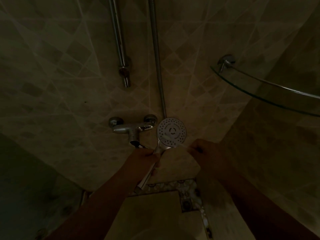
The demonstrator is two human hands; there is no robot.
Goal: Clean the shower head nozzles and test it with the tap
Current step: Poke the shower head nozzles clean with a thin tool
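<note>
- In a dim shower corner, the beige tiled wall (69, 84) with pale diamond-pattern lines fills most of the view.
- On the right, a curved clear glass shelf (259, 91) with a chrome edge hangs from a round chrome bracket on the wall.
- A chrome vertical rail (119, 40) and, just beside it, a thin chrome hose (156, 54) run down the wall; the hose drops behind the shower head.
- Below them, a chrome wall-mounted mixer tap (131, 127) sits just left of the shower head, its lever pointing towards the camera.
- The round white shower head (172, 131) with rings of dark nozzle holes faces the camera, between the tap and the right hand, in front of the wall.
- The left hand (147, 157) is curled round the shower head's chrome handle, holding it upright.
- The right hand (202, 150) is closed into a curl at the head's lower right rim; a pale thin thing seems to reach from it across the face, but what it pinches is too dark and blurred to tell.
</note>
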